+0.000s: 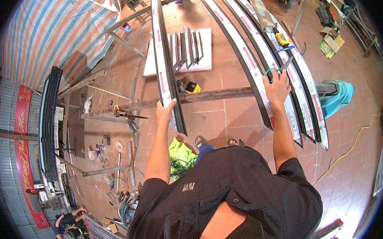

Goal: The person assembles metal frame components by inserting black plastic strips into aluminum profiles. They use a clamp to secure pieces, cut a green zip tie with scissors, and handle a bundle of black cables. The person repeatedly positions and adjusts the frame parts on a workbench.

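My left hand (165, 111) is wrapped round the near end of a long aluminium profile (162, 66) with white printed film and dark edges, which lies across a metal rack. My right hand (278, 87) holds a pair of scissors (286, 64) with teal handles, its dark blades pointing away to the right. The scissors are over several similar film-covered profiles (247, 55) lying side by side on the right. Beyond the scissors a yellow tape measure (282, 39) rests on those profiles, next to a blue strip (285, 49).
A rusty rack bar (216, 95) runs under the profiles. Short profile pieces (188, 48) lie on a white board (206, 55). A clamp (129, 115) sits on the bar at left. Teal cloth (337, 99) hangs at the right end. A yellow cable (345, 151) crosses the tiled floor.
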Tool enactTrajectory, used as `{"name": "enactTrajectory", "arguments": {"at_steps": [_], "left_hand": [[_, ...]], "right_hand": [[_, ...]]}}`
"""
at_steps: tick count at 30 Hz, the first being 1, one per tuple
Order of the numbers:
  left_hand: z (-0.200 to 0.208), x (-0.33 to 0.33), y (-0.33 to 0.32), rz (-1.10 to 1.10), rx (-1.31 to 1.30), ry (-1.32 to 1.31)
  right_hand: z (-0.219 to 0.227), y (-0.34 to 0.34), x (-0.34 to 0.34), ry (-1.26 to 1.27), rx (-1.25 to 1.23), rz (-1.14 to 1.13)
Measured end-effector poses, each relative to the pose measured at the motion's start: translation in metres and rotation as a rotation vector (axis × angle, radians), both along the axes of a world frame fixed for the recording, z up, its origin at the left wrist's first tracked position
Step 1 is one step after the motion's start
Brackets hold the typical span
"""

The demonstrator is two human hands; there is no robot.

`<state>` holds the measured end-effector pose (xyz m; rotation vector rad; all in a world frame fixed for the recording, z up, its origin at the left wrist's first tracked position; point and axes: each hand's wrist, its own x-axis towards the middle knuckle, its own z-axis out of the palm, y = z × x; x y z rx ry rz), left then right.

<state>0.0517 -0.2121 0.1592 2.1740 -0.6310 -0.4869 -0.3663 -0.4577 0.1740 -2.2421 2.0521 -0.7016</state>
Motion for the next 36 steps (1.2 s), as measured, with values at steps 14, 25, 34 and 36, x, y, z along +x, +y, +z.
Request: {"name": "enactTrajectory", "arguments": {"at_steps": [14,25,34,36], "left_hand": [[0.0085,-0.0058,0.0006,-0.012,-0.033,-0.009],[0.0051,-0.0029,0.0005,-0.016,-0.034,-0.022],[0.0045,-0.0031,0.0001,-0.018,-0.037,-0.027],[0.0033,-0.0017,-0.0002,-0.002,-0.031,-0.002]], "right_hand": [[0.0018,0.0007,0.0003,0.006,0.024,0.001],[0.0054,0.0008,0.0014,0.014,0.081,-0.007],[0.0077,0.0009,0.0016,-0.002,0.091,-0.005],[0.0072,0.0009,0.0018,0.000,0.089,-0.007]]}}
